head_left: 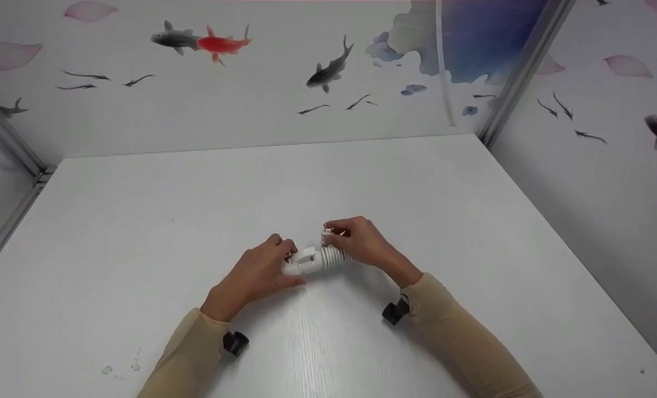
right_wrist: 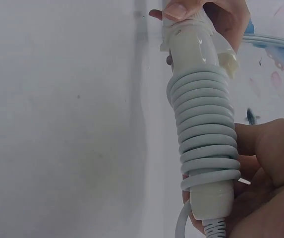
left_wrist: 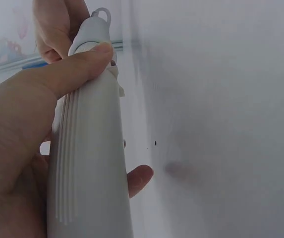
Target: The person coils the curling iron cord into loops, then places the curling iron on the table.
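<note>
A white curling iron (head_left: 308, 264) lies crosswise between both hands, low over the table. My left hand (head_left: 259, 272) grips its left part; in the left wrist view the thumb presses on the ridged white body (left_wrist: 94, 153). A pale grey cord (right_wrist: 206, 124) is wound in tight, neighbouring coils around the handle, whose end (right_wrist: 212, 201) shows below them. Beside the coils, my right hand (head_left: 366, 243) pinches a small white plug (head_left: 326, 236) between thumb and fingers. Its other fingers pass behind the handle, partly hidden in the right wrist view.
The white table (head_left: 306, 182) extends around the hands. A back wall (head_left: 251, 110) with painted fish and a right side wall (head_left: 599, 182) enclose it. Black wrist cameras, one on the left sleeve (head_left: 184, 354) and one on the right sleeve (head_left: 467, 337), hang close to the tabletop.
</note>
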`<state>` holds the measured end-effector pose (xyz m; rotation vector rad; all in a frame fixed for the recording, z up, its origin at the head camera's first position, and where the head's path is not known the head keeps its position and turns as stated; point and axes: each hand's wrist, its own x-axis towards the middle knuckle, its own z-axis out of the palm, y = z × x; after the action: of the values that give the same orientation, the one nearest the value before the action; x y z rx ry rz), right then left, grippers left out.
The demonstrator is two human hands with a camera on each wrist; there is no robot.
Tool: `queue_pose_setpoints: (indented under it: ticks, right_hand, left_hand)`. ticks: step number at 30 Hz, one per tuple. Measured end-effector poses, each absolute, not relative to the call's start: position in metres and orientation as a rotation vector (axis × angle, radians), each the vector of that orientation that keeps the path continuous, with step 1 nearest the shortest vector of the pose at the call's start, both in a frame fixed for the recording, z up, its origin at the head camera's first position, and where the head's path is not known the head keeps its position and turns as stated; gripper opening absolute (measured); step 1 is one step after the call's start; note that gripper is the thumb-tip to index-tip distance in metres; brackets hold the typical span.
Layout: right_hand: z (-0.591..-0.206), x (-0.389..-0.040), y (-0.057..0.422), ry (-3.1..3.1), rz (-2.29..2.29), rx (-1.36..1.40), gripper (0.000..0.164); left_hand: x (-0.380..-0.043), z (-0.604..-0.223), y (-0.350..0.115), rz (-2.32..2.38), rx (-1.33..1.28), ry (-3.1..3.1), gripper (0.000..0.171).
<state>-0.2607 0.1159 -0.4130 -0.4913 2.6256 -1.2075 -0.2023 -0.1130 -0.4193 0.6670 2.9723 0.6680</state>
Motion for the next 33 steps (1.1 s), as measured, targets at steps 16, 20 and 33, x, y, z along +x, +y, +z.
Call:
queue_pose_setpoints:
  ticks: [16, 20, 33]
  right_hand:
    - [-0.4189, -0.2606, 0.1132, 2.688, -1.222, -0.463, 0.029]
    - [-0.4211, -0.2613, 0.1121, 2.690, -1.250, -0.424, 0.029]
    - [-0.4186, -0.2578, 0.1133, 2.624, -1.156, -0.521, 0.034]
  left_hand:
    - [-0.2068, -0.4237, -0.1122, 0.722, 0.655, 2.932, 0.049]
    - [-0.2061, -0.4235, -0.1143, 0.778, 0.656, 2.875, 0.045]
    - [-0.2019, -0.4226, -0.1108, 0.800, 0.649, 2.867, 0.040]
